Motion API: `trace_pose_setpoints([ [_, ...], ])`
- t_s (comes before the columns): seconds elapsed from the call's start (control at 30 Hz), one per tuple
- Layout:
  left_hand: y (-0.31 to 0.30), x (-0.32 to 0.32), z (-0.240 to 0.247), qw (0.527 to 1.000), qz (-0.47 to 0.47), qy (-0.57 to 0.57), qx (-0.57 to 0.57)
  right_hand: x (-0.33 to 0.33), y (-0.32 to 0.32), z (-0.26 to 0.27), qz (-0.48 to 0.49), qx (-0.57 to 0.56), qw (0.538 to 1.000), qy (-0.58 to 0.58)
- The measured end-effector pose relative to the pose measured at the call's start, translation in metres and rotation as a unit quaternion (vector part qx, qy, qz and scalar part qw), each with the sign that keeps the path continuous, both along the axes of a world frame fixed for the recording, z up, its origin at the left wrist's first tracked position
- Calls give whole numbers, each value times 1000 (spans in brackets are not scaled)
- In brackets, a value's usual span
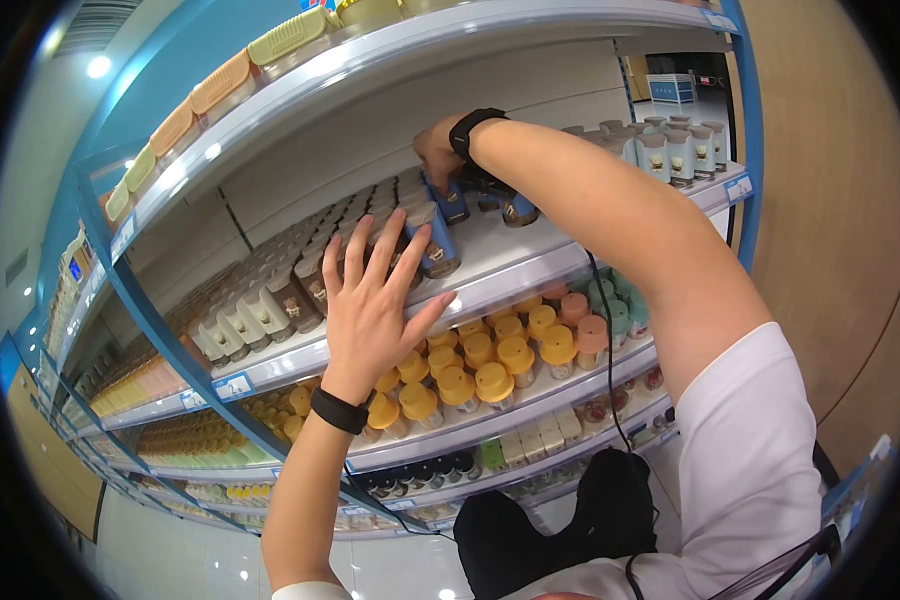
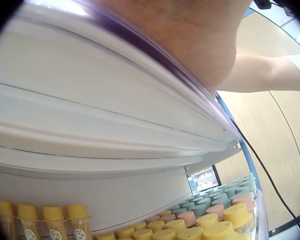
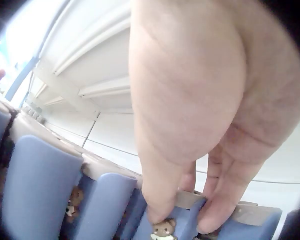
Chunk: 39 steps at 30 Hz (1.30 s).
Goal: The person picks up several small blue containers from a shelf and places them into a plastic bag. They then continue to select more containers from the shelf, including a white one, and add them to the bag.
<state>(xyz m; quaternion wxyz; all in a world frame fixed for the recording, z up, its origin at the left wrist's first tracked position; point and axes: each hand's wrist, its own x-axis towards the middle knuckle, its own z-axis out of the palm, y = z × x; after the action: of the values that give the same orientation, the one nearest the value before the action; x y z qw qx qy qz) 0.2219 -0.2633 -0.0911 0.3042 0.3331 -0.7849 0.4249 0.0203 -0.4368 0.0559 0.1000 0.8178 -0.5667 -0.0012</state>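
Note:
Blue containers with pale tops and a small brown bear figure fill part of the upper shelf. One blue container (image 3: pixel 186 219) sits between the thumb and fingers of my right hand (image 1: pixel 438 152), which reaches down from above and pinches it near its top. Another blue container (image 1: pixel 435 245) stands closer to the shelf's front edge. My left hand (image 1: pixel 368 295) has its fingers spread and nearly straight, at the shelf's front edge (image 1: pixel 500 285). Its fingertips overlap the front containers in the head view. In the left wrist view only the underside of that hand (image 2: pixel 195 40) shows.
White and brown containers (image 1: pixel 265 312) stand in rows to the left, and pale blue ones (image 1: pixel 680 152) at the right end. Yellow-capped containers (image 1: pixel 455 385) line the shelf below. A blue upright post (image 1: pixel 175 350) divides the shelving, and a black cable (image 1: pixel 610 370) hangs in front.

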Motion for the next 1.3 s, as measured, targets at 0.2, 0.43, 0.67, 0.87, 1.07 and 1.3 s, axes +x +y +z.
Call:
trace_pose_setpoints([
  [0.2, -1, 1, -1, 1000, -2, 0, 0, -21, 26, 24, 23, -28, 998, -44],
  [0.43, -1, 2, -2, 1000, -8, 8, 5, -41, 107, 36, -81, -8, 995, 65],
  [0.67, -1, 1, -1, 1000, -2, 4, 2, -56, 90, 14, -51, 47, 995, 65],
  [0.87, 0, 0, -1, 1000, -3, 2, 1, -48, 78, 10, 59, 69, 995, -31],
  [1.07, -1, 0, -1, 1000, -1, 4, -3, -34, 63, -6, 122, 19, 991, -59],
  [1.3, -2, 0, -1, 1000, -5, 5, -3, -29, 49, -13, 129, -26, 989, -61],
])
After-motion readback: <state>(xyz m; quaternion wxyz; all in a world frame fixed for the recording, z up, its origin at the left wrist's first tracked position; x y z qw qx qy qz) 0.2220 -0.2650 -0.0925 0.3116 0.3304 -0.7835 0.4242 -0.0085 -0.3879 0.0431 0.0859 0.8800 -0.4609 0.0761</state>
